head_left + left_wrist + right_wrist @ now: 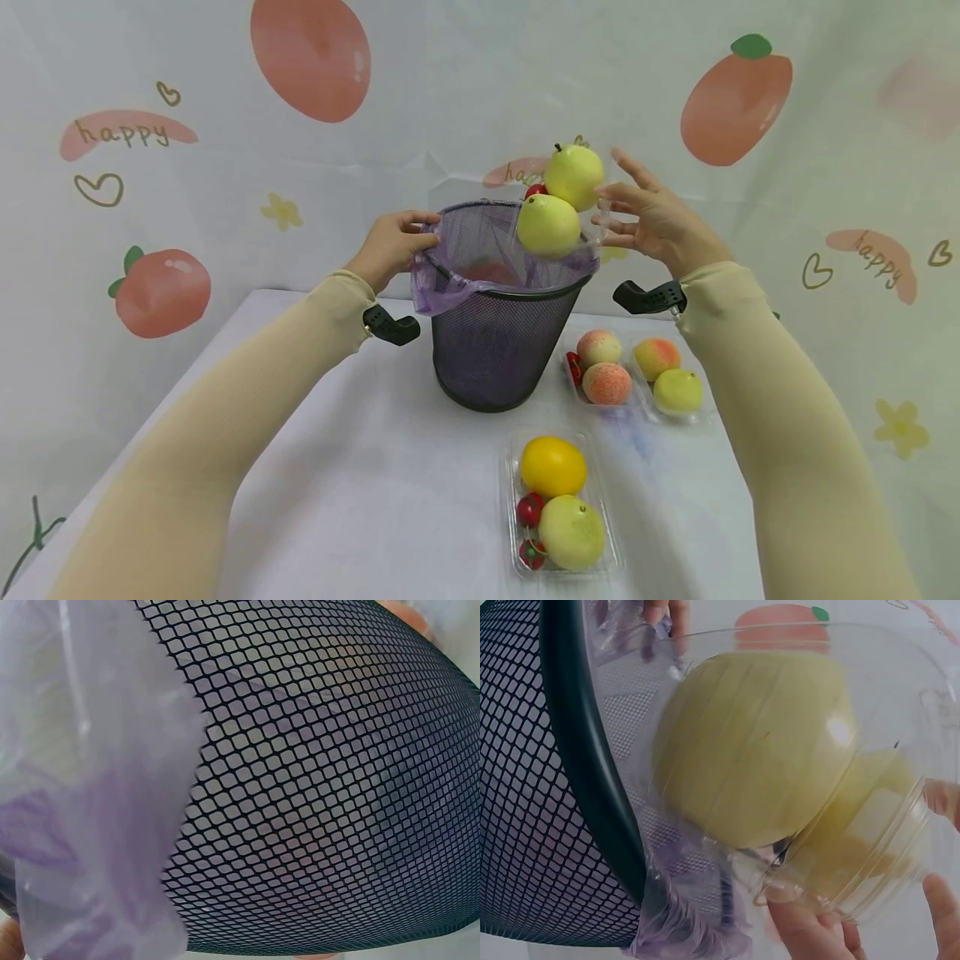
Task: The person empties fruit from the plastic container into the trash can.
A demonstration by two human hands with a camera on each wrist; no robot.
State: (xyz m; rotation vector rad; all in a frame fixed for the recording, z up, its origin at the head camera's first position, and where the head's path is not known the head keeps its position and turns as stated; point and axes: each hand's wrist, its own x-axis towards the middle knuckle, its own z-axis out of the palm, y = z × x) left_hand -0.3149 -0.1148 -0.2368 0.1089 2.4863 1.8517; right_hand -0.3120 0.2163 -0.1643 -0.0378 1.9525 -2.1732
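Observation:
A black mesh bin (487, 350) stands upright on the table, lined with a purple plastic bag (442, 292) folded over its rim. My left hand (393, 246) grips the rim and bag at the left side. At the opposite side, my right hand (652, 217) holds a clear plastic box (877, 847), tilted over the bin's opening. Two yellow-green pears, a lower pear (549, 227) and an upper pear (574, 177), are at the box with a red cherry (536, 191) partly hidden behind them. Inside the bin, something reddish shows dimly.
In front of the bin lies a clear tray (517, 567) with a yellow fruit (553, 467), a pale round fruit (572, 532) and cherries. Right of the bin are a box with peaches (607, 383) and a box with a peach and a pear (678, 390). A printed curtain hangs behind.

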